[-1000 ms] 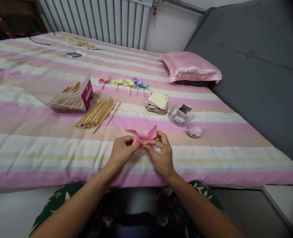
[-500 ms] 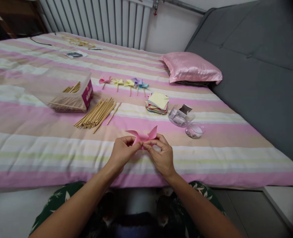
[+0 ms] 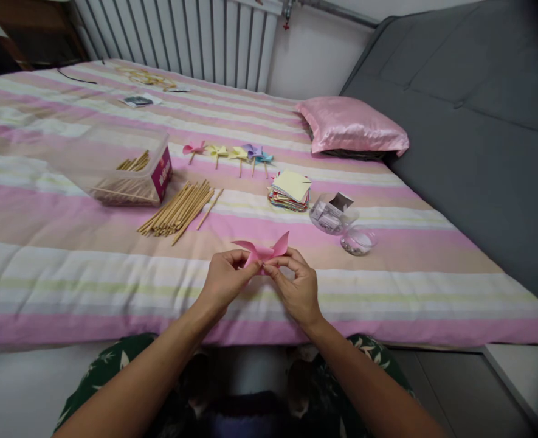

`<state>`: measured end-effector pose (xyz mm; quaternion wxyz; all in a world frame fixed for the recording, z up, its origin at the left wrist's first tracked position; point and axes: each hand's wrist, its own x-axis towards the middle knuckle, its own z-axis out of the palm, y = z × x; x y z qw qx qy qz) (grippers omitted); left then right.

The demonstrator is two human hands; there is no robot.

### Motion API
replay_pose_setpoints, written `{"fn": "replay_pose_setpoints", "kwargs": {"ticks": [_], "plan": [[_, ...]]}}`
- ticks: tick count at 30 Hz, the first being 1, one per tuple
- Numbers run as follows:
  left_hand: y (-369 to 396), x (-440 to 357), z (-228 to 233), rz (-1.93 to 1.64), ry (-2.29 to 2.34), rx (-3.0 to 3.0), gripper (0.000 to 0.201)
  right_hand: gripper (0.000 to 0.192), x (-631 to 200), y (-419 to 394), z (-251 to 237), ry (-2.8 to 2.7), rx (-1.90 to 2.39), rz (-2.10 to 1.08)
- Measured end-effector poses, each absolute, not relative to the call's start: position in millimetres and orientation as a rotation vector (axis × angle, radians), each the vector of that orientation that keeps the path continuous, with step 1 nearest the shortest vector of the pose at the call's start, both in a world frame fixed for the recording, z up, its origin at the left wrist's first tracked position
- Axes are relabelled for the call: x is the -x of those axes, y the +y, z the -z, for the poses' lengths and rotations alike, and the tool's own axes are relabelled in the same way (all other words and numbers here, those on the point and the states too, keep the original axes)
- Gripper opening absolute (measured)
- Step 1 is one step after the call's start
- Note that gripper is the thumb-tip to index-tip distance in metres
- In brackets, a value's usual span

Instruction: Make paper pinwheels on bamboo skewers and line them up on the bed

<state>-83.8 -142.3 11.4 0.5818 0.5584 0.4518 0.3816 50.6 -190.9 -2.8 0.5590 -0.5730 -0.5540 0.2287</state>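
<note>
Both hands pinch a pink paper pinwheel (image 3: 264, 248) at its centre, just above the striped bed cover (image 3: 68, 267) near the front edge. My left hand (image 3: 225, 281) grips it from the left, my right hand (image 3: 296, 285) from the right, fingertips meeting in the middle. Two pointed pink flaps stick up above the fingers. Beyond the hands lies a loose bundle of wooden sticks (image 3: 177, 208), and a row of finished paper pinwheels on sticks (image 3: 230, 153) lies farther back.
A clear plastic box (image 3: 118, 164) with more sticks stands at the left. A stack of coloured paper squares (image 3: 289, 190), a clear bag (image 3: 330, 214) and a small clear dish (image 3: 358, 239) sit to the right. A pink pillow (image 3: 351, 126) and grey headboard (image 3: 469, 121) lie beyond.
The hands and the pink pinwheel stay in nearly the same place; the right flap has tipped slightly lower. Nothing else has moved.
</note>
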Motion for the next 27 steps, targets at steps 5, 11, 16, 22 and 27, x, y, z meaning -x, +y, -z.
{"fn": "replay_pose_setpoints", "kwargs": {"ticks": [5,11,16,22,27], "plan": [[-141.8,84.2,-9.2,-0.906,1.047,-1.33,0.016,0.008,-49.8,-190.9,3.6,-1.283,1.33,-0.566],[-142.5,84.4,-7.5,-0.89,1.05,-1.317,0.018,0.007,-49.3,-190.4,5.1,-1.266,1.322,-0.587],[-143.4,84.7,-8.8,-0.88,1.055,-1.319,0.02,0.008,-48.9,-190.3,4.4,-1.258,1.316,-0.593],[-142.3,84.5,-9.0,-0.875,1.047,-1.339,0.022,0.01,-48.6,-190.3,5.3,-1.256,1.295,-0.616],[-141.7,84.1,-7.5,-0.879,1.049,-1.331,0.023,0.021,-46.5,-189.5,11.9,-1.116,1.262,-0.615]]}}
